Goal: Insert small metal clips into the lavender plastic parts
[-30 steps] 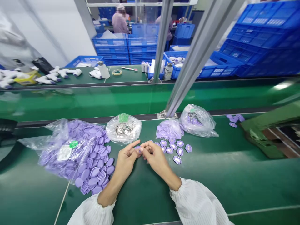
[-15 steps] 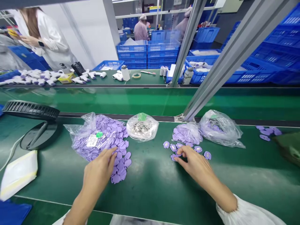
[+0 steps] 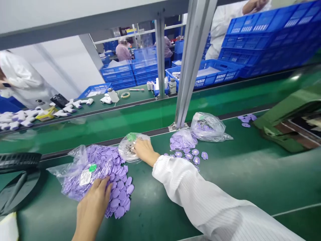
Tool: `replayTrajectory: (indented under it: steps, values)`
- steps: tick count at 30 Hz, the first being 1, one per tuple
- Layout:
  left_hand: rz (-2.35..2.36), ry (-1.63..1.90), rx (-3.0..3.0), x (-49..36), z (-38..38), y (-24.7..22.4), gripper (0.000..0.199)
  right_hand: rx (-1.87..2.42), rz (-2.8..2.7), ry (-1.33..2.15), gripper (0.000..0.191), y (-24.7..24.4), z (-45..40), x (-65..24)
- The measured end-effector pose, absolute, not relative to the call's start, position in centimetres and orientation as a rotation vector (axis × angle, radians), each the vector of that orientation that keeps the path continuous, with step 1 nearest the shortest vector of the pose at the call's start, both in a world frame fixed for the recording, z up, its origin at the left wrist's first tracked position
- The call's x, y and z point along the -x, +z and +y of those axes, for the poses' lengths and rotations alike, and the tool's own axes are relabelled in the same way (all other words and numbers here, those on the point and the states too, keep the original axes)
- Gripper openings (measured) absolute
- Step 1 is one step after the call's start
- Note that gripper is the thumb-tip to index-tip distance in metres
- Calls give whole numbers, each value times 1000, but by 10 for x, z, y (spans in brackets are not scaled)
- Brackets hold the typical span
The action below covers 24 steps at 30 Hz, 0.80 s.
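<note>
My left hand (image 3: 96, 197) rests at the near edge of a large plastic bag (image 3: 75, 180) of purple pieces, its fingers curled over loose purple pieces (image 3: 119, 197); whether it pinches one is hidden. My right hand (image 3: 144, 150) reaches into a small clear bag (image 3: 126, 155) of shiny metal parts with a green sticker, fingertips down among the parts and bent together, what they hold too small to see. Right of it lie a bag of purple pieces (image 3: 183, 139), several loose purple pieces with metal on them (image 3: 195, 152) and another clear bag (image 3: 209, 127).
A black fan (image 3: 18, 184) stands at the left. A green machine (image 3: 291, 117) is at the right, near a few purple pieces (image 3: 247, 118). A metal post (image 3: 192, 60) rises behind the bags. Beyond are blue crates (image 3: 260, 40), white parts (image 3: 70, 106) and other people.
My right hand has left the loose purple pieces and moved left into the bag of metal parts. My left hand stays by the purple pile. The view has turned right and tilted.
</note>
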<state>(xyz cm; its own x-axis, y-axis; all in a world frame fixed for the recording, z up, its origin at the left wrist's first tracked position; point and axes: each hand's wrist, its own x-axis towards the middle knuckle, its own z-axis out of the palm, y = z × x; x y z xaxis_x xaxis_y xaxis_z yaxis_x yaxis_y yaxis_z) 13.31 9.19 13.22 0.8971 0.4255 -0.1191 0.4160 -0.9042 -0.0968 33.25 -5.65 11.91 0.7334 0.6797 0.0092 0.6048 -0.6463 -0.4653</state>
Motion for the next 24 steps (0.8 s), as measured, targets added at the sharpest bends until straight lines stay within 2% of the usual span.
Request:
replayTrajectory:
  steps: [7, 11, 15, 17, 21, 24]
  values:
    - [-502, -45, 3026, -131, 94, 127, 46, 2336, -868, 207, 23, 109, -87, -336]
    - [-386, -313, 3204, -139, 69, 124, 40, 2220, -832, 225, 21, 113, -98, -343]
    - [31, -457, 3419, -162, 20, 111, 31, 1819, -610, 413, 17, 118, -111, -338]
    - [218, -442, 3343, -173, -2, 102, 30, 1574, -428, 568, 24, 119, -124, -330]
    - [461, -373, 3115, -182, -17, 90, 29, 1295, -231, 725, 53, 116, -153, -313]
    - [518, -299, 3097, -180, -13, 87, 31, 1242, -219, 748, 59, 113, -168, -303]
